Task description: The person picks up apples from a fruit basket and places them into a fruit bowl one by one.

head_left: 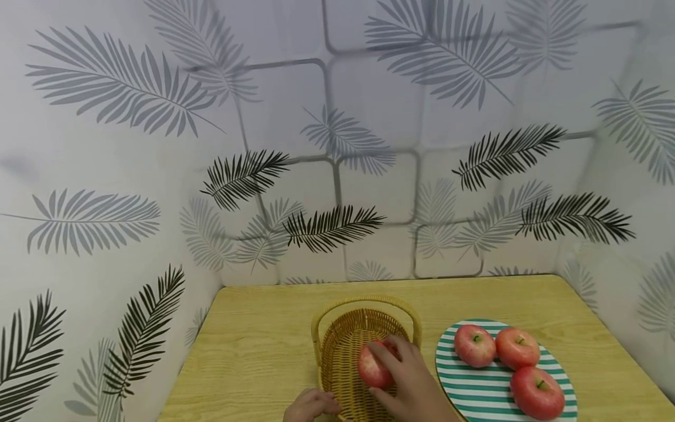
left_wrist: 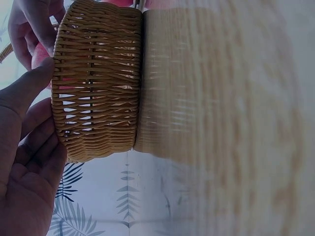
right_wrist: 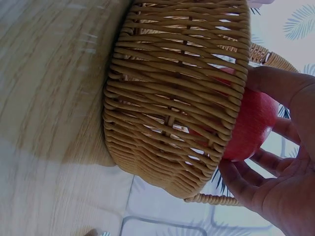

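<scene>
A woven wicker basket [head_left: 340,357] with an arched handle [head_left: 369,300] stands on the table. My right hand [head_left: 408,378] grips a red apple [head_left: 371,368], fingers over its far side and thumb nearer me. In the right wrist view the apple [right_wrist: 256,123] is partly below the basket's rim, its lower part showing through the weave. At the near left of the basket, my left hand [head_left: 312,405] holds the rim. The left wrist view has the left thumb [left_wrist: 37,81] and fingertips against the basket's edge [left_wrist: 61,88].
To the right of the basket lies an oval plate [head_left: 464,384] with green and white stripes. It carries three red apples [head_left: 474,346]. The wooden table [head_left: 248,346] ends at a wall [head_left: 369,129] patterned with leaves, which also stands along both sides.
</scene>
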`<state>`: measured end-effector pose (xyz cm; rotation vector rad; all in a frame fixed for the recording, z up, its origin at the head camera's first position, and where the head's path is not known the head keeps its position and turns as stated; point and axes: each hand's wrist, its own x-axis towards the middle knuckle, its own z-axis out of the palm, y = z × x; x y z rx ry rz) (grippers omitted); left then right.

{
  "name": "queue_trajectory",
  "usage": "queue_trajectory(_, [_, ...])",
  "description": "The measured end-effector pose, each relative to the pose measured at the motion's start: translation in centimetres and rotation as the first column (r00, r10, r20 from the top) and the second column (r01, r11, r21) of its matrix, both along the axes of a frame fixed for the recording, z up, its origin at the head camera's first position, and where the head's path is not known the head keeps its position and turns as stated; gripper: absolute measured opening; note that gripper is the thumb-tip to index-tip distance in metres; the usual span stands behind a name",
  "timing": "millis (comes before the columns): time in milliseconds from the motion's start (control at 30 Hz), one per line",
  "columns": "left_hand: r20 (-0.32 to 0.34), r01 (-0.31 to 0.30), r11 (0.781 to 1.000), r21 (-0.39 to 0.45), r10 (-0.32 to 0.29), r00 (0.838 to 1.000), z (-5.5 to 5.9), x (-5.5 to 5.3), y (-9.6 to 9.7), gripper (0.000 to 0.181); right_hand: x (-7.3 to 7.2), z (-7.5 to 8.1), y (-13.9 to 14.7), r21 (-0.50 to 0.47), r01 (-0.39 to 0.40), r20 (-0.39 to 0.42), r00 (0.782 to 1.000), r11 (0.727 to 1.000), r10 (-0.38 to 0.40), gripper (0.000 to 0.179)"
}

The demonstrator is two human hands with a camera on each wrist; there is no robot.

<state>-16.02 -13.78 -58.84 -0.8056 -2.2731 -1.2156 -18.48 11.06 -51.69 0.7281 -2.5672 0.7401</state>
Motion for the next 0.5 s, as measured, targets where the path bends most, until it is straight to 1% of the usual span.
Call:
queue_trajectory(133, [-0.006, -0.005, 1.0, -0.003, 0.005, 1.0, -0.02, -0.06, 0.01, 0.008, 0.32, 0.28, 0.21, -0.001, 0.01, 0.002, 1.0, 1.0, -0.01, 0.072])
queue_trajectory(200, [-0.016, 0.001, 1.0, -0.003, -0.001, 1.0, 0.03, -0.06, 0.01, 0.008, 0.44, 0.26, 0.35, -0.002, 0.013, -0.005, 1.0, 1.0, -0.013, 0.073])
queue_trajectory(300, [-0.029, 0.013, 1.0, -0.005, -0.013, 1.0, 0.19, 0.0, 0.01, 0.008, 0.58, 0.13, 0.61, -0.016, 0.008, -0.035, 0.999, 1.0, -0.008, 0.074])
queue_trajectory(500, [-0.005, -0.001, 1.0, -0.006, 0.001, 1.0, 0.48, 0.2, 0.1, 0.007, 0.81, 0.01, 0.97, -0.016, 0.014, -0.107, 0.994, 1.0, -0.016, 0.075])
